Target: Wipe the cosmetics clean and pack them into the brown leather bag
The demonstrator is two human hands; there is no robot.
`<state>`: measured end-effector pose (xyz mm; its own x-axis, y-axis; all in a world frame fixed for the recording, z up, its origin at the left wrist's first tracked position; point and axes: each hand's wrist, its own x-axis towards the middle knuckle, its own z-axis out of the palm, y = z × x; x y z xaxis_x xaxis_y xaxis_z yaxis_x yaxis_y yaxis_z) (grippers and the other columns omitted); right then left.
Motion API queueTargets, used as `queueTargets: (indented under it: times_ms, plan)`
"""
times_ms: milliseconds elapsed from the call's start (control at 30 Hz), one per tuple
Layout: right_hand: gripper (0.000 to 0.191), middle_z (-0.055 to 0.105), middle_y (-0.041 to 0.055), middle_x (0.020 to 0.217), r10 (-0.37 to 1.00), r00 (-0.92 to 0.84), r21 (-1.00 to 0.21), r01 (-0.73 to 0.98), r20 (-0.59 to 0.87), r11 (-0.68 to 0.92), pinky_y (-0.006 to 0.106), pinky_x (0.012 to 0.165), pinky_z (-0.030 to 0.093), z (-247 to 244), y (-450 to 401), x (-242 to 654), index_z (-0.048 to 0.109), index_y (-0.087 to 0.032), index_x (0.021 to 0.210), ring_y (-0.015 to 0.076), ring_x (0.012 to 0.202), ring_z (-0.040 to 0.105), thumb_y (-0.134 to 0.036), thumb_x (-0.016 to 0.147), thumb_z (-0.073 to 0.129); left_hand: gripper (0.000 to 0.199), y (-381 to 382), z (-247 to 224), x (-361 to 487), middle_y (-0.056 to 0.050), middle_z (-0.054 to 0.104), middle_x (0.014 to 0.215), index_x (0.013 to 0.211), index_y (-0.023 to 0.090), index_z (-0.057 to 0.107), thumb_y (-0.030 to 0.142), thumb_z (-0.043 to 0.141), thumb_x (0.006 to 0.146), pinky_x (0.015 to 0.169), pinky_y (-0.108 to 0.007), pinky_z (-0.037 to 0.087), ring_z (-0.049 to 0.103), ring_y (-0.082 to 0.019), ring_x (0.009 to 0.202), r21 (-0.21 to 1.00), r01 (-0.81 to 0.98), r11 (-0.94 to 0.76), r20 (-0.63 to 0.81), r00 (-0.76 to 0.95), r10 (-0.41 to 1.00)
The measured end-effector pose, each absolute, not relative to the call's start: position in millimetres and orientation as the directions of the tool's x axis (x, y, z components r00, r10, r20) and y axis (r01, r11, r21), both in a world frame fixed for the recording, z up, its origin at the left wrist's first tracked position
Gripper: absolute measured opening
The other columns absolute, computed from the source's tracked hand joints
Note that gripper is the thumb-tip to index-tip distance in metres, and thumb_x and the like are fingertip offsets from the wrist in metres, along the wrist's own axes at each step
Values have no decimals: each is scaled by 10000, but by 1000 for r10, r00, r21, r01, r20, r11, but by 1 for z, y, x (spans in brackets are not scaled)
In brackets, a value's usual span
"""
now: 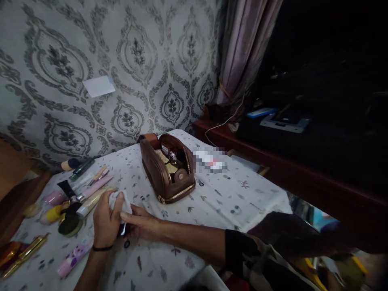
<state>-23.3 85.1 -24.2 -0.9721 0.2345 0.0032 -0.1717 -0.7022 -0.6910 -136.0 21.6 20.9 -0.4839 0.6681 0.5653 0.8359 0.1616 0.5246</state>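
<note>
My left hand (106, 220) is closed on a crumpled white cloth (119, 202), thumb pressed over it. Against it, my right hand (142, 224) is closed, with its thumb at the cloth's lower edge. Between the two hands a small dark, shiny item (123, 229) peeks out; fingers hide most of it, so its kind does not show. Beyond the hands stands a brown leather toiletry bag (154, 173), unzipped, with a watch (172, 157) and pale packets inside. A cream tube (91, 202) lies just left of my left hand, and a purple-and-white tube (74, 256) lies nearer me.
Cosmetics crowd the table's left side: a brush (70, 164), a green bottle (82, 169), a yellow-capped container (53, 214), a dark round compact (70, 225) and a gold tube (27, 254). A patterned cloth (218, 202) covers the table. A dark red ledge (242, 153) borders it right.
</note>
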Motion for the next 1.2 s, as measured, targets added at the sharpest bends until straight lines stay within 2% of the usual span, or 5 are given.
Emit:
queueTargets:
  times_ms: [167, 467, 933, 1033, 1200]
  plan:
    - [865, 647, -22, 791, 184, -983, -724, -106, -30, -682, 265, 598, 483, -27, 83, -25, 544, -199, 1188, 114, 580, 602, -743, 561, 785, 392, 12, 12, -141, -31, 651, 836, 1008, 184, 595, 521, 405, 945, 712, -289, 470, 606, -198, 771, 628, 761, 163, 535, -574, 620]
    - [781, 692, -7, 816, 231, -972, -720, -128, -46, -682, 253, 579, 485, -29, 85, -24, 530, -219, 1213, 149, 635, 673, -683, 639, 785, 325, 14, 10, -142, -75, 664, 1063, 1076, 185, 561, 452, 430, 944, 911, -333, 463, 627, -231, 1007, 664, 741, 101, 576, -592, 564]
    - [765, 663, -11, 805, 329, -944, -669, -252, 12, -699, 236, 521, 480, -36, 95, -32, 510, -228, 1211, 158, 629, 664, -654, 644, 798, 393, 15, -2, -147, -81, 657, 1051, 1060, 185, 596, 525, 456, 922, 929, -381, 470, 609, -251, 1005, 742, 667, 70, 458, -580, 674]
    - [722, 617, -34, 788, 387, -922, -652, -302, 14, -696, 243, 546, 495, -35, 99, -33, 547, -232, 1169, 127, 644, 609, -644, 637, 810, 437, 17, -8, -144, -115, 617, 1121, 1115, 168, 597, 516, 381, 964, 1028, -444, 426, 566, -270, 1103, 704, 709, 40, 479, -516, 710]
    - [712, 585, -39, 813, 428, -904, -633, -340, 15, -696, 264, 571, 509, -36, 104, -35, 563, -239, 1118, 124, 676, 566, -641, 596, 833, 653, 18, -14, -139, -203, 461, 1275, 1402, 85, 446, 554, 360, 955, 1089, -599, 343, 430, -363, 1254, 485, 862, 149, 567, -439, 697]
